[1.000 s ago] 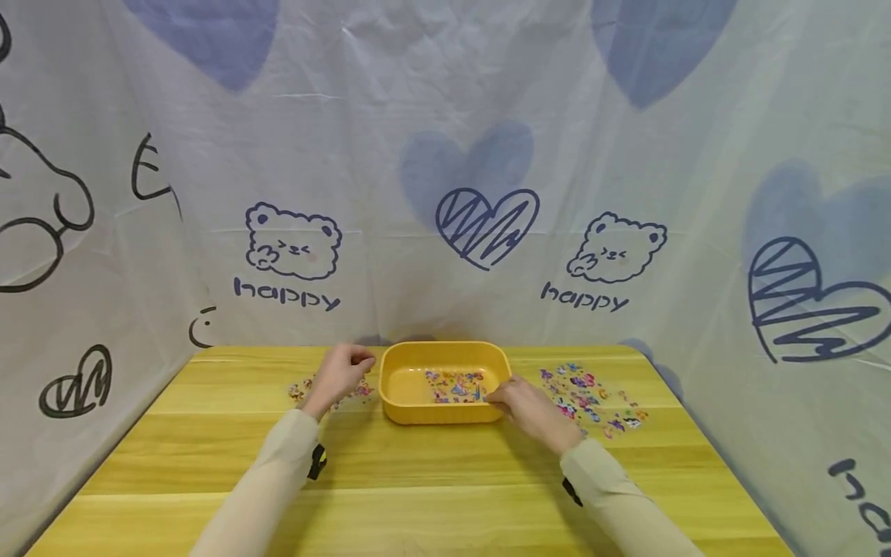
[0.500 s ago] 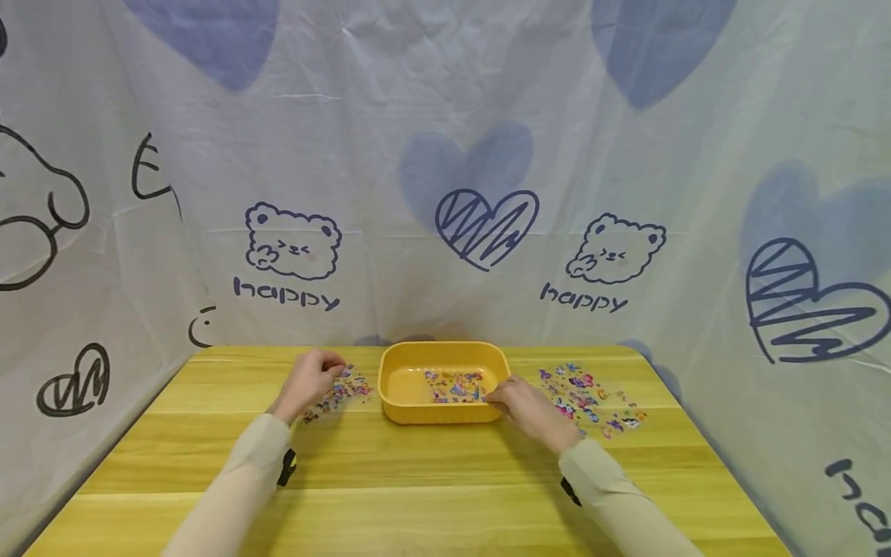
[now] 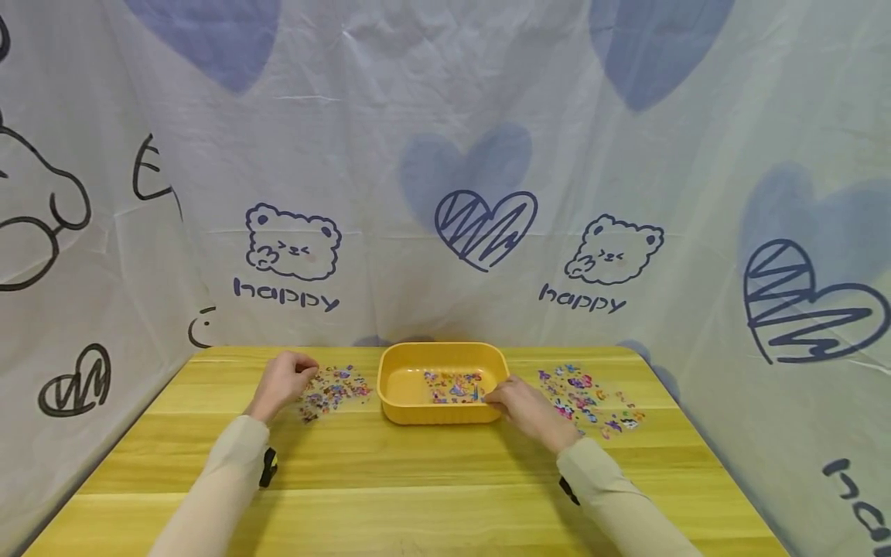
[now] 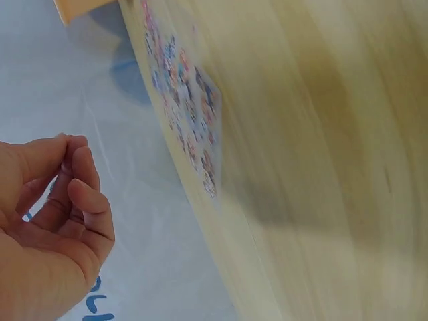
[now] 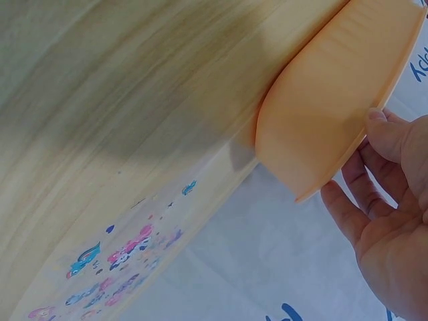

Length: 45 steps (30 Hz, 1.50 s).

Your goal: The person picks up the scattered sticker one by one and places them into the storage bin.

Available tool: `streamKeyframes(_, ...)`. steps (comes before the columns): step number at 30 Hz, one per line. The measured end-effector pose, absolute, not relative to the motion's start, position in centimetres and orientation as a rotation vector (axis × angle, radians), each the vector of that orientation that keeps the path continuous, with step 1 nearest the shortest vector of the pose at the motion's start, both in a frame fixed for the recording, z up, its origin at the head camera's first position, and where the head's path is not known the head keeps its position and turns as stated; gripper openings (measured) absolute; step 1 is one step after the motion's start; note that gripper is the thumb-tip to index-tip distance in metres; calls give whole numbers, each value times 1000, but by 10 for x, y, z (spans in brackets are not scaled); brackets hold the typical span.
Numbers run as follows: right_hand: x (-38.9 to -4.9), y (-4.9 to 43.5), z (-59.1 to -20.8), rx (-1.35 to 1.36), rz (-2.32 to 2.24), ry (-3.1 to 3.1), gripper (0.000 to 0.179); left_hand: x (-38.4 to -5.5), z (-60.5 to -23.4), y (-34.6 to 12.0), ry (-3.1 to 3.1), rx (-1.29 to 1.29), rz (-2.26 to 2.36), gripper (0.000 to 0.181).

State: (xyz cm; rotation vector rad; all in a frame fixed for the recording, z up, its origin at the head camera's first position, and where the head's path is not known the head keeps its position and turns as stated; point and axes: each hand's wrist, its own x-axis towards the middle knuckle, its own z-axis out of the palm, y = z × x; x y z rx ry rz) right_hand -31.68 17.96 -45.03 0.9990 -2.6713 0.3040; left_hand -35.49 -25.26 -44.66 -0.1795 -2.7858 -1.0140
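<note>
A yellow plastic basin (image 3: pixel 443 415) stands at the back of the table with a clear sheet of colourful stickers (image 3: pixel 452 387) inside. My right hand (image 3: pixel 525 408) grips its right front rim, thumb on the outer wall and fingers over the edge, as the right wrist view shows. Left of the basin lies another clear sticker sheet (image 3: pixel 337 391). My left hand (image 3: pixel 281 383) hovers at that sheet's left edge, above the table. In the left wrist view its thumb and index fingertips meet, the other fingers curl, and nothing shows between them.
To the right of the basin lies a third sticker sheet (image 3: pixel 592 398), with larger cartoon figures. The wooden table (image 3: pixel 418 495) ends at the back and sides against a white printed curtain (image 3: pixel 390 155).
My left hand has moved left from beside the basin across the left sticker sheet, uncovering most of it. My right hand stays on the basin's rim.
</note>
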Motion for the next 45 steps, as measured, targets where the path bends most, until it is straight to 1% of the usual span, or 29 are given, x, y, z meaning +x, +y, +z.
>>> streamKeyframes(7, -317, 180, -450, 984, 304, -2681, 16, -350, -446, -261, -2842, -68, -872, 21)
streamKeyframes(15, -319, 179, -452, 996, 313, -2668, 16, -353, -455, -276, -2946, 57, -732, 17)
streamKeyframes(25, -318, 179, -451, 973, 326, -2685, 16, -360, -456, -282, -3047, 55, -639, 34)
streamKeyframes(28, -318, 179, -451, 980, 313, -2673, 16, -361, -456, -282, -3112, 72, -672, 36)
streamKeyframes(35, -319, 178, -451, 984, 295, -2675, 16, -364, -458, -281, -3162, 104, -702, 55)
streamKeyframes(39, -320, 178, -452, 989, 288, -2671, 16, -367, -460, -280, -3169, 131, -720, 54)
streamKeyframes(42, -320, 178, -452, 985, 285, -2668, 16, -369, -460, -280, -3181, 129, -737, 49)
streamKeyframes(45, -319, 179, -452, 985, 291, -2673, 16, -368, -459, -280, -3193, 102, -761, 48)
